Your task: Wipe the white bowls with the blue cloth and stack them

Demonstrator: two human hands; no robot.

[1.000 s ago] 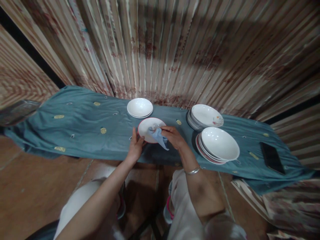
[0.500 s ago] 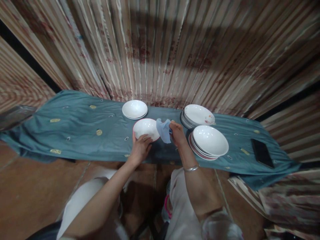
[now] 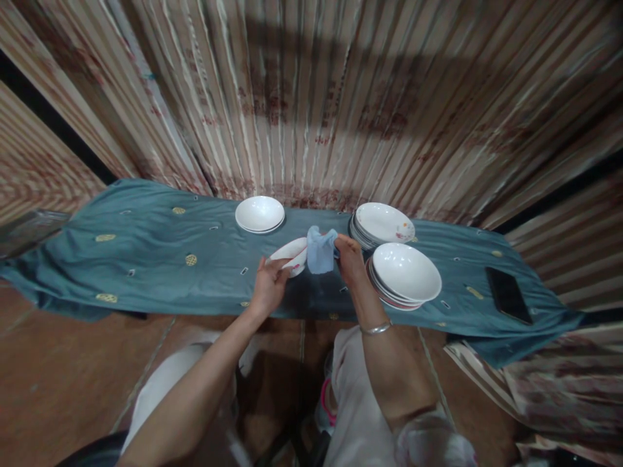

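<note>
A white bowl (image 3: 295, 249) with a coloured rim and a red pattern on its outer side is tilted above the cloth. My left hand (image 3: 270, 283) is closed on its near left edge, thumb and fingers on either side. A light blue cloth (image 3: 321, 251) hangs at the bowl's right side, gripped by my right hand (image 3: 349, 258). Whether the cloth touches the bowl, I cannot tell. Close by on the right are a stack of white bowls (image 3: 407, 272) and, behind it, a stack of plates (image 3: 385, 222) with a floral print. Two nested white bowls (image 3: 259, 213) sit farther back on the left.
A teal patterned tablecloth (image 3: 156, 259) covers the long table. A black phone (image 3: 507, 294) lies near its right end, and a dark flat object (image 3: 32, 230) is at the far left. A striped curtain (image 3: 302, 97) hangs directly behind the table.
My left hand has tipped the bowl from facing up onto its side, so its patterned outside now shows. The blue cloth in my right hand has shifted slightly and hangs in a different shape.
</note>
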